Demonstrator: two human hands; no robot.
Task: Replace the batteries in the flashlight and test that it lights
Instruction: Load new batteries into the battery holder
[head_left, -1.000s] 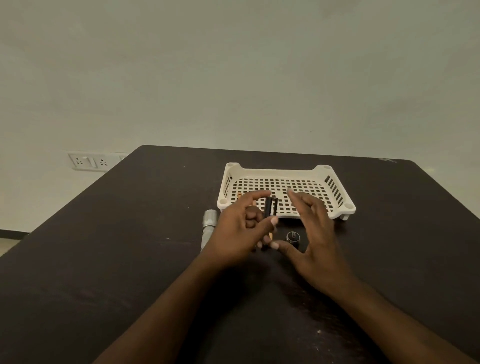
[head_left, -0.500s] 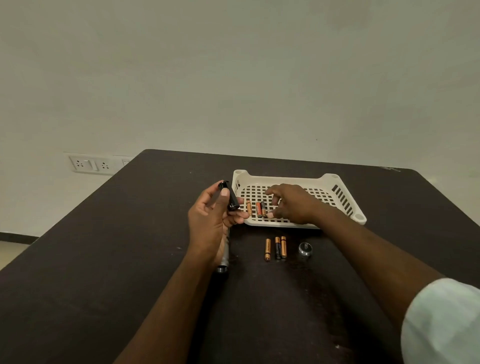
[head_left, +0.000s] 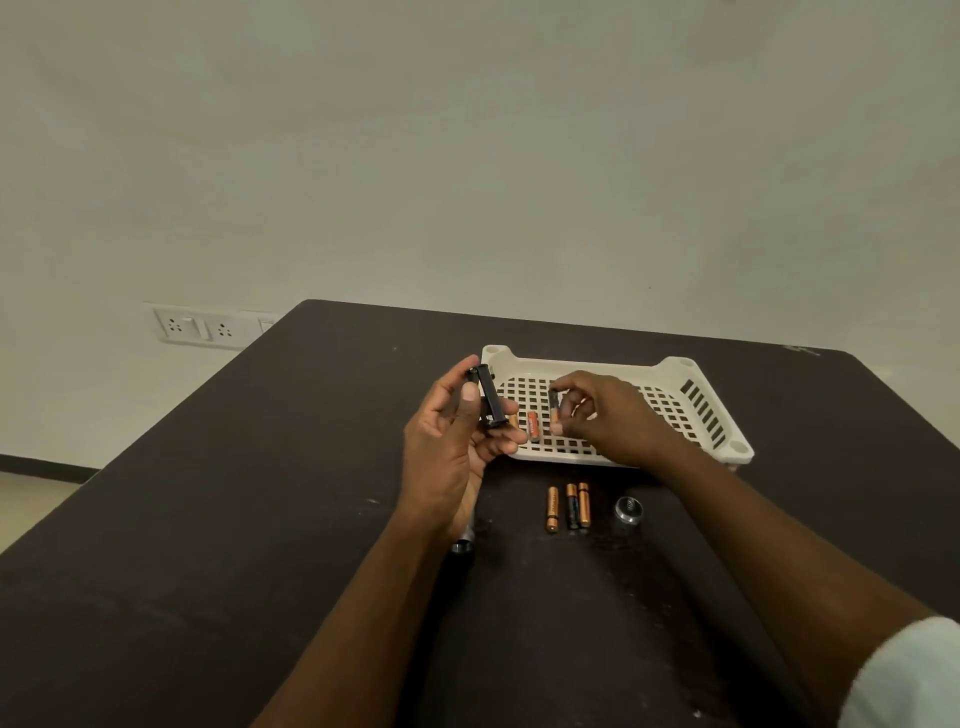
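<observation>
My left hand (head_left: 451, 447) holds a black battery holder (head_left: 491, 397) upright beside the left end of the white basket (head_left: 675, 370). My right hand (head_left: 608, 415) pinches a copper-and-black battery (head_left: 554, 406) just above the basket floor. Another battery (head_left: 533, 425) lies in the basket, and a further one (head_left: 514, 420) shows partly behind the holder. Three batteries (head_left: 570, 505) lie side by side on the dark table (head_left: 208, 519) in front of the basket. The flashlight's silver end cap (head_left: 628, 512) stands to their right. The flashlight body (head_left: 464, 540) lies mostly hidden under my left wrist.
A wall socket plate (head_left: 200, 326) sits on the wall beyond the table's left edge. The basket stands near the table's far side. The wall rises close behind the far edge.
My right hand reached into the basket and has lifted a battery out between its fingers. My left hand moved left, keeping the black holder raised.
</observation>
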